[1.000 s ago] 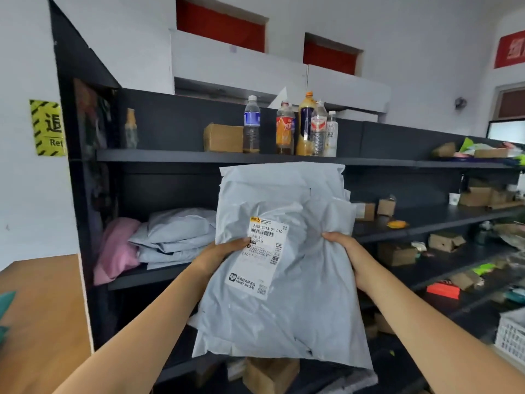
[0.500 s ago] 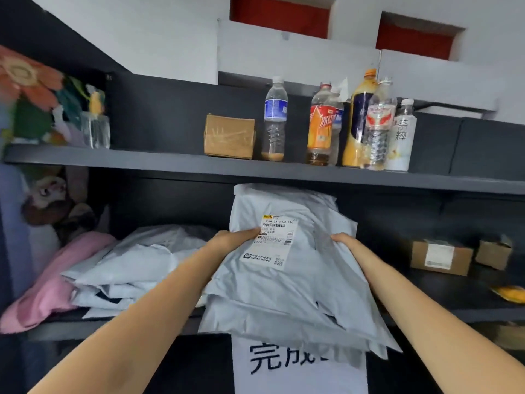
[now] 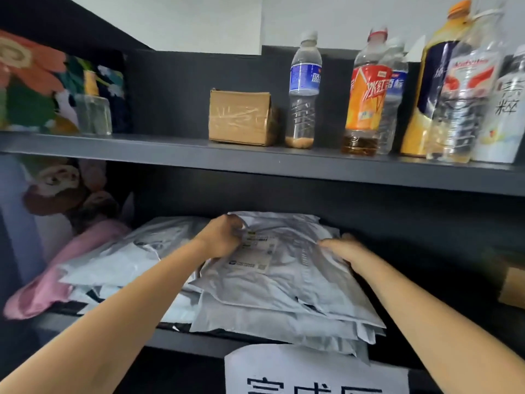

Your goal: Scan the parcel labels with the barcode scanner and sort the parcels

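A grey plastic mailer parcel (image 3: pixel 287 280) with a white shipping label (image 3: pixel 254 251) lies flat on the dark lower shelf (image 3: pixel 199 341), on top of other grey mailers. My left hand (image 3: pixel 223 237) grips its far left edge beside the label. My right hand (image 3: pixel 341 250) presses on its right side. A stack of more grey mailers (image 3: pixel 127 260) lies to the left. No barcode scanner is in view.
A pink soft parcel (image 3: pixel 56 280) lies at the shelf's left end. The upper shelf (image 3: pixel 255 163) carries a taped cardboard box (image 3: pixel 241 118), several drink bottles (image 3: pixel 305 89) and a glass jar (image 3: pixel 92 109). A white paper sign (image 3: pixel 312 373) hangs below; a cardboard box (image 3: pixel 514 285) sits right.
Both hands carried the grey parcel from upright in front of me forward and down onto the shelf's mailer stack. The view moved closer to the shelf.
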A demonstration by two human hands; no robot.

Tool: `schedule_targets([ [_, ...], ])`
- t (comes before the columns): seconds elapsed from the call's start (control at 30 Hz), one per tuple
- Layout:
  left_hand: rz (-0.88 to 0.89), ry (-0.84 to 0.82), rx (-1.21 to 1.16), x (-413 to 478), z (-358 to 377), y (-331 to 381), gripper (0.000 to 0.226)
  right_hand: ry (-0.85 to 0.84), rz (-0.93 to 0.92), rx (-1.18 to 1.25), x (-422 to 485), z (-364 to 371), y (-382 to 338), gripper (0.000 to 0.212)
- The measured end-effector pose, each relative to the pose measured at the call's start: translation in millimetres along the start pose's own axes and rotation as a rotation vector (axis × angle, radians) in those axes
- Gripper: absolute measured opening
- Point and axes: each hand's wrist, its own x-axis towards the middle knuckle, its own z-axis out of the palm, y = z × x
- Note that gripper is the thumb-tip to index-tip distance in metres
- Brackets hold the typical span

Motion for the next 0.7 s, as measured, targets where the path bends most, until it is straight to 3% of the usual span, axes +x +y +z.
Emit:
schedule_targets([
  [0.13,0.028,0.041,-0.106,-11.2,-8.1,-11.0,0.024,0.032,-0.148,-0.318,-15.7,7.9,-29.2,0.068],
  [0.27,0.068,0.064,-0.2,-47.4,-41.8,-30.3,0.025,-0.027,-0.374,-0.387,-63.2,55.5,-61.8,0.043],
  [0.47,0.098,0.228,0.138,-152.1,-129.3,-123.9,0.025,-0.038,-0.667,-0.288,-180.0,181.6,-128.9,0.013],
  [0.57,0.036,0.267,0.348,-222.4,-180.7,-187.6,0.024,-0.12,-0.771,-0.354,-250.7,260.3,-158.2,0.013],
  [0.7,-0.16,0.174,0.575,-320.9,-255.9,-299.1,0.029,-0.232,-0.909,-0.516,-341.5,374.0,-192.3,0.021],
])
